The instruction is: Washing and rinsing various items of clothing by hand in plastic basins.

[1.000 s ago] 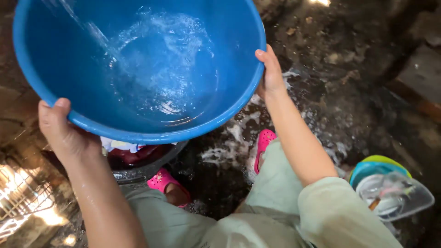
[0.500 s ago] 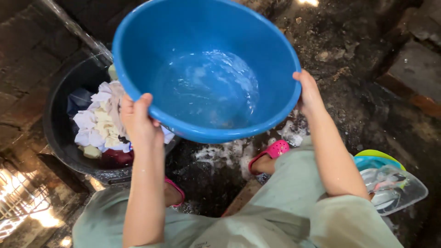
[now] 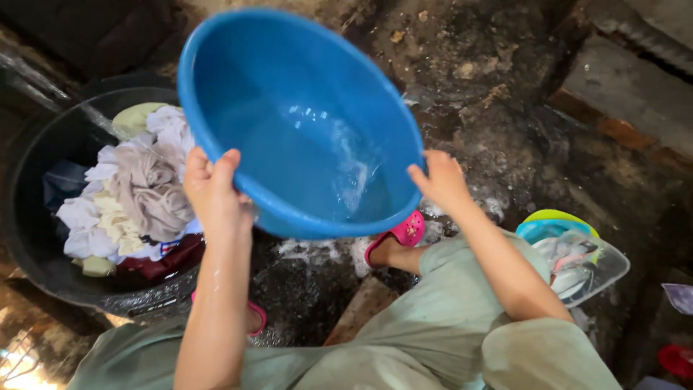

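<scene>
Compared with half a second ago, the blue basin (image 3: 303, 123) is tipped harder toward the right, and what little water (image 3: 354, 173) is left has slid down to the low side by the right hand. It also sits a bit further right, so more of the black tub (image 3: 43, 274) of wet laundry (image 3: 137, 195) shows.

Both hands are clamped on the basin's rim, well apart: left hand (image 3: 213, 191) gripping the near-left edge with the thumb over the lip, right hand (image 3: 440, 180) on the low right edge. The basin is held up in the air above the wet ground (image 3: 505, 94), over a pink sandal (image 3: 401, 235).

Looks to me like the emptying is almost done, just a thin sheet of water left in the bottom. The clothes are still heaped in the tub, and a clear container (image 3: 581, 263) sits off to the right.
</scene>
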